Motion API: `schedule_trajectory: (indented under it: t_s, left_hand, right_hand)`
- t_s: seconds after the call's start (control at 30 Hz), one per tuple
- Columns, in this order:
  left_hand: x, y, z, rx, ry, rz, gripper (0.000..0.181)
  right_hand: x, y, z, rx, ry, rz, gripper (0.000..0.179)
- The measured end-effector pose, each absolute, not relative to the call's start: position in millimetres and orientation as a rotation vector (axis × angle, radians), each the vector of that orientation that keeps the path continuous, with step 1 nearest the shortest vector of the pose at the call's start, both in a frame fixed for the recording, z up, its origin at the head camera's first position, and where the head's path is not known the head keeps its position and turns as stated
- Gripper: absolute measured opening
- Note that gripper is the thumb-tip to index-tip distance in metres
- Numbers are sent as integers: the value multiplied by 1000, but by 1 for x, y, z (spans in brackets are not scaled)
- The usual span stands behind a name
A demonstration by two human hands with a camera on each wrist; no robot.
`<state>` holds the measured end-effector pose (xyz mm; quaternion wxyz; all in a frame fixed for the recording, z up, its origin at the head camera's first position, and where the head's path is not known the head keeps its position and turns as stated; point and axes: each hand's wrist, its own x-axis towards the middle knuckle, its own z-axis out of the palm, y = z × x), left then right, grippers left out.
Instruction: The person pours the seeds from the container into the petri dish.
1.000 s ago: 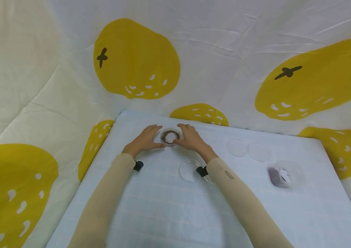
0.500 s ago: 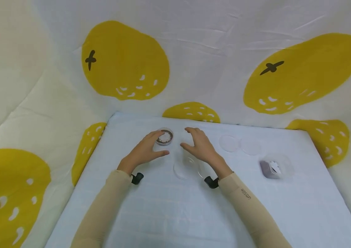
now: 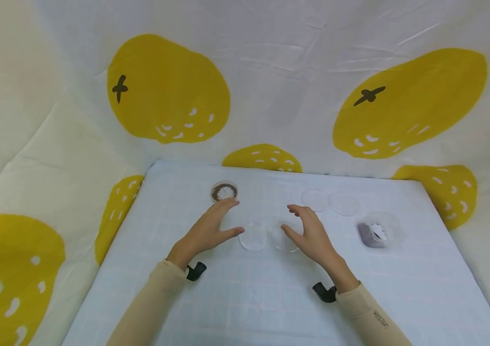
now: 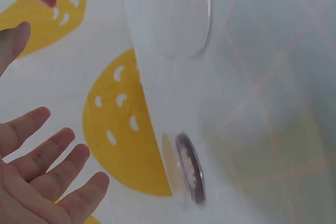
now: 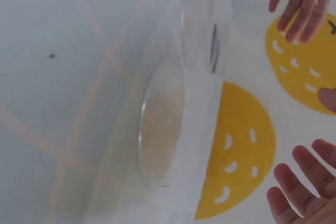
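A round clear dish (image 3: 224, 191) with a ring of brown material around a white middle stands at the back left; in the left wrist view the dish (image 4: 190, 169) shows from the side. My left hand (image 3: 210, 229) hovers just in front of it, fingers spread and holding nothing. Two clear round dishes lie side by side at mid-table: a left one (image 3: 254, 237) near my left thumb, and a right one (image 3: 282, 240) partly behind my right hand (image 3: 314, 236). That hand is raised with relaxed fingers, nothing in its grasp.
Two flat clear discs, a left one (image 3: 313, 200) and a right one (image 3: 344, 203), lie farther back on the right. Beside them is a clear container (image 3: 389, 229) with a dark box (image 3: 371, 235) holding white pieces. A patterned cloth wall (image 3: 270, 96) rises behind the table (image 3: 236, 298).
Both hands have left the dish with the brown ring and drawn back toward the person. The right hand has also shifted right, away from the left, and the mid-table dishes are more exposed.
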<state>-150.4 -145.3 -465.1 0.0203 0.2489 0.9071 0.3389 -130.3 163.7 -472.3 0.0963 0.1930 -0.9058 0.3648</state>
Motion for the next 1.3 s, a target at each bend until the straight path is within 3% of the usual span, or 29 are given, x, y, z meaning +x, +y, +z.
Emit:
schedule_trajectory:
  t_s: [0.27, 0.63, 0.97, 1.3]
  left_hand:
    - [-135, -130, -472, 828, 2811, 1058, 76]
    - [-140, -108, -475, 900, 2857, 982, 76]
    - [-170, -69, -469, 1080, 2831, 937, 74]
    - [-208, -19, -459, 1087, 2760, 879, 77]
  right_hand:
    - [-109, 183, -482, 527, -2639, 1051, 53]
    - [-96, 219, -483, 472, -2566, 939, 53]
    - [-92, 264, -480, 349, -2490, 846, 56]
    - [-84, 303, -476, 130, -2467, 788, 55]
